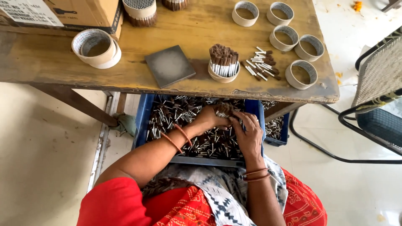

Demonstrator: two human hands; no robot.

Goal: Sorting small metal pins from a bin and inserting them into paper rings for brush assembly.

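Observation:
A blue crate point(143, 117) rests on my lap under the table edge, filled with several small brown-tipped white sticks point(176, 115). My left hand point(208, 119) reaches into the crate and grips a small bunch of the sticks point(224, 109). My right hand point(248, 133) lies beside it, fingers curled against the same bunch. On the wooden table point(58, 62) above, a short cardboard ring point(224, 76) holds an upright bundle of sticks point(224, 58). A loose pile of sticks point(261, 63) lies right of it.
Several empty cardboard rings point(301, 74) stand at the table's right. A grey square plate point(169, 65) lies mid-table, a wide tape roll point(96, 48) at left, a cardboard box point(67, 12) behind it. A black metal chair point(377, 100) stands on the right.

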